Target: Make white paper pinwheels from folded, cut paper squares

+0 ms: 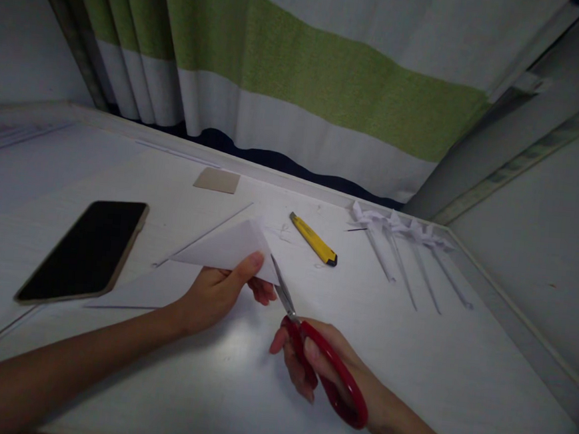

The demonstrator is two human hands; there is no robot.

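My left hand (pixel 221 288) pinches a folded white paper triangle (pixel 232 244) near its right corner, thumb on top and fingers beneath. In my right hand (pixel 319 353) is a pair of red-handled scissors (pixel 325 360), with fingers through the loops. The narrow steel blades point up and left and meet the paper's right edge, just beside my left thumb. Whether the blades are parted is hard to make out. Another white paper piece (pixel 148 286) lies on the table below my left wrist, partly covered by it.
A black-screened phone (pixel 86 248) lies at left. Behind the paper are a thin stick (pixel 208 231), a grey-brown card (pixel 217 180) and a yellow box cutter (pixel 312 239). Several white paper pinwheels on sticks (pixel 405 239) lie at right. A striped curtain (pixel 302 57) hangs behind the white table (pixel 457 377).
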